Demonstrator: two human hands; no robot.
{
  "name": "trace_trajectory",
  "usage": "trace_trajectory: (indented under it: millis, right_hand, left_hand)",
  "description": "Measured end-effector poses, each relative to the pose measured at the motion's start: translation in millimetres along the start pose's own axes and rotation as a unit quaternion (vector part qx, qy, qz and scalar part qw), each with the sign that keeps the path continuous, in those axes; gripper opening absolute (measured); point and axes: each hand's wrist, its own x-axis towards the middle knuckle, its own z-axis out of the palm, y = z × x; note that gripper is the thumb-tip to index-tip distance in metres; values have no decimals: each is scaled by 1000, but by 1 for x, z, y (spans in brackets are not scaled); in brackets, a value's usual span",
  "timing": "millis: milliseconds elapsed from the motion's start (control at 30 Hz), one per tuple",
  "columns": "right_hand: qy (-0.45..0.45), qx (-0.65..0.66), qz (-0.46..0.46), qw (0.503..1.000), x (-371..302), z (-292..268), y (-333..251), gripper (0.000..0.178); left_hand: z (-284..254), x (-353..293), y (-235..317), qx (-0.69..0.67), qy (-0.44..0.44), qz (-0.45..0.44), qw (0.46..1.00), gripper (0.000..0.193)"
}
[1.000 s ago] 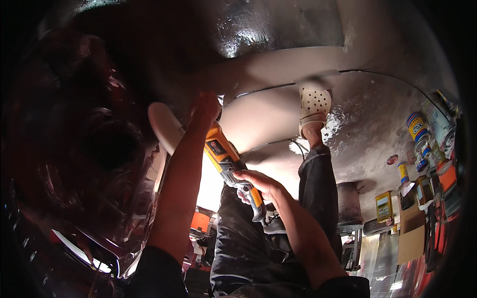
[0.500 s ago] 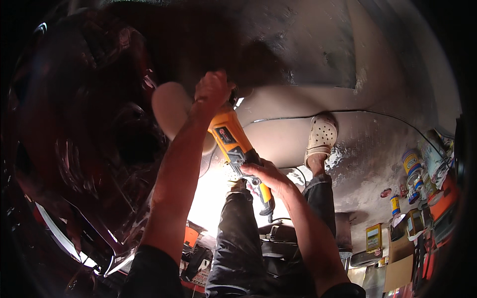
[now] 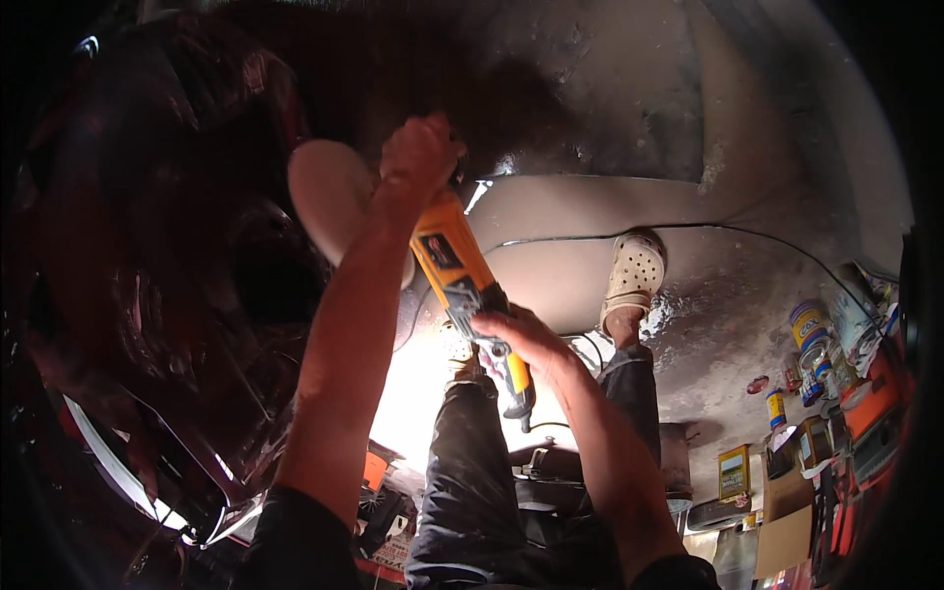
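A yellow and black polisher (image 3: pixel 454 254) spans the middle of the view, tilted, with its large round pale pad (image 3: pixel 321 192) on the left. The pad faces a dark red, glossy car body (image 3: pixel 167 295); whether it touches the paint I cannot tell. My left hand (image 3: pixel 421 155) is closed at the polisher's head end, apparently round a front handle that it mostly hides. Farther back, my right hand (image 3: pixel 526 339) wraps the rear grip, thumb on top. From the rear end a dark cord trails off.
A black cable (image 3: pixel 728 225) crosses the floor beyond my clog-shod foot (image 3: pixel 634 267). To the right stand cans (image 3: pixel 809 329), a yellow tin (image 3: pixel 734 472), a cardboard box (image 3: pixel 784 541) and red items. Strong light glares on the floor near my other foot.
The polisher and its pad have shifted slightly up and to the left, both hands moving with it. My grip looks the same, and my feet have stayed in place.
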Motion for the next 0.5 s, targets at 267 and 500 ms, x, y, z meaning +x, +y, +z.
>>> trace_trajectory:
  millis: [267, 500]
  right_hand:
    - [-5, 29, 86, 996, -37, -29, 67, 42]
    - [0, -14, 50, 999, 7, -40, 17, 45]
  left_hand:
    - [72, -75, 8, -3, -132, -71, 989, 40]
    - [52, -13, 3, 10, -51, -46, 998, 43]
